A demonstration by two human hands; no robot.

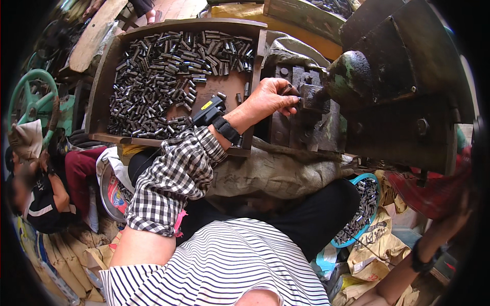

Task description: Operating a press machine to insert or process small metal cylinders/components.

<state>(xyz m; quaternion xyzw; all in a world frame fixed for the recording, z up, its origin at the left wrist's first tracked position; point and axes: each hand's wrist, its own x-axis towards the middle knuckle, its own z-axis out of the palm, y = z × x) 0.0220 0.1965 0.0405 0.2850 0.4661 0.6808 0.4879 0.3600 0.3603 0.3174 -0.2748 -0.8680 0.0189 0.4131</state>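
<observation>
My left hand [270, 98], in a checked sleeve with a dark wrist strap, is closed in a pinch at the die of a machine. Between its fingertips is a small dark metal tube [290, 91], partly hidden by the fingers. The tube is right beside the greasy metal die block [314, 99]. Above and to the right looms the heavy dark press head [352, 76]. My right hand [462, 208] is raised at the far right, blurred against the dark rim of the view; its fingers do not show clearly. To the left, short metal tubes [148, 97] lie heaped in a wooden tray [97, 109].
A blue-rimmed basket [378, 196] of small metal pieces stands by my right knee. Sacking [270, 171] hangs below the die. Crumpled brown paper sacks [380, 250] lie at lower right. On the left are a green handwheel [31, 74] and another person [48, 194].
</observation>
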